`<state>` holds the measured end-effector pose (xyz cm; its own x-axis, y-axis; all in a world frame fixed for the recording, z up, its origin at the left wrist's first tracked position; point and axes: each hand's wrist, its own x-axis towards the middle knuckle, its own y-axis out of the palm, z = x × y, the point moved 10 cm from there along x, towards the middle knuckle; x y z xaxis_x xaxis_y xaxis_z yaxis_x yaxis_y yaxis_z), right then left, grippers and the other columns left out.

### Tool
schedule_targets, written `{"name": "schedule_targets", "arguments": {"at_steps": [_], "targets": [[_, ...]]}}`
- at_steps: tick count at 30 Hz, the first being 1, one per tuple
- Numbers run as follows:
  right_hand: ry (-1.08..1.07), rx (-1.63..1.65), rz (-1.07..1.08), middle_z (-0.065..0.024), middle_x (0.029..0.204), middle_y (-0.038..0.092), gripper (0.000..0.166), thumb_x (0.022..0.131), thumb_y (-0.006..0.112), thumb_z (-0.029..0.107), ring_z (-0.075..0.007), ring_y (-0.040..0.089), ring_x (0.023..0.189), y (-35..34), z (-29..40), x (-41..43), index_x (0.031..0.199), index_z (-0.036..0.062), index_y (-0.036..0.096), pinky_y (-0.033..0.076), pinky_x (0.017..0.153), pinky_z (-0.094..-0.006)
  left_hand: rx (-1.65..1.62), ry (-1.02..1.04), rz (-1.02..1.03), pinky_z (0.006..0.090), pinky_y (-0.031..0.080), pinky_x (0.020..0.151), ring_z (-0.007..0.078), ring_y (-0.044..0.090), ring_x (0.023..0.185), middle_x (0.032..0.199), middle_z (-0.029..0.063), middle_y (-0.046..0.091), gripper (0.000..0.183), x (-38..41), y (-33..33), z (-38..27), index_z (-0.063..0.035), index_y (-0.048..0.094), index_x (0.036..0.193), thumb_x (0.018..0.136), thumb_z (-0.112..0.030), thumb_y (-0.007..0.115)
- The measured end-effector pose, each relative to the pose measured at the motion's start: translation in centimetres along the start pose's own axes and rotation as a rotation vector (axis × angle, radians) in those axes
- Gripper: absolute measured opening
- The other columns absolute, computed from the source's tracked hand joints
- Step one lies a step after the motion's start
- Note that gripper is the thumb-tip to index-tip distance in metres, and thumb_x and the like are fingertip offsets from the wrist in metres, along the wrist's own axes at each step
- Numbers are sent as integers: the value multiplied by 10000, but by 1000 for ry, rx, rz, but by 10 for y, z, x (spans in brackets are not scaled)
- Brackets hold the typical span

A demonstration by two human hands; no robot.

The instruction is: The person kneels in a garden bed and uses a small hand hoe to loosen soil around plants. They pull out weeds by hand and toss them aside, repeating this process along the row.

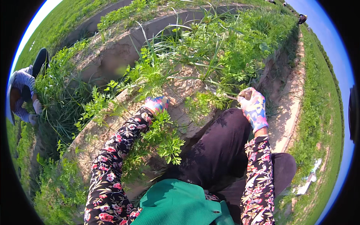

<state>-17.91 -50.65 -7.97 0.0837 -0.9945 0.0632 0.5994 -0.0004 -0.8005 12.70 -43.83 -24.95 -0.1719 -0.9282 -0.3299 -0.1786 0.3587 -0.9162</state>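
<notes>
My left hand [157, 103], in a patterned glove, rests low on the raised soil bed [184, 81], among feathery green plants [170, 140]; whether its fingers hold anything is hidden. My right hand [252, 107], in a matching glove, is closed around the thin handle of a small hand tool [231, 97]. The tool points left, and its metal end [213, 90] lies partly hidden among stems and grass at the bed's edge. A small leafy plant [201, 104] stands in the soil between my two hands. Long-bladed grass [209, 53] grows beyond them.
At the far left, a person in striped sleeves [24, 80] bends with gloved hands in the greenery. A furrow [287, 112] with a pale soil edge runs along the right. White litter [308, 180] lies at lower right. Another person [302, 19] is far off at upper right.
</notes>
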Motion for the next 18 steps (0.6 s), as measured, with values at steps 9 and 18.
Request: {"name": "schedule_targets", "arguments": {"at_steps": [9,18], "targets": [[-14,59,-117,-84,728,663,105,720,677,113,-187,646,668,-1,-27,-1,801,56,640,505,643,-297,18,-159,210,433,488,730,306,638,914,986,110,663,254,-3,-4,-6,-115,650,964,779,-253,543],[-46,107,-109,-111,727,659,95,740,657,91,-231,660,690,-1,-34,8,820,50,625,507,640,-309,2,-159,211,445,499,730,332,639,890,961,145,661,266,7,4,1,-93,648,967,765,-237,551]]}}
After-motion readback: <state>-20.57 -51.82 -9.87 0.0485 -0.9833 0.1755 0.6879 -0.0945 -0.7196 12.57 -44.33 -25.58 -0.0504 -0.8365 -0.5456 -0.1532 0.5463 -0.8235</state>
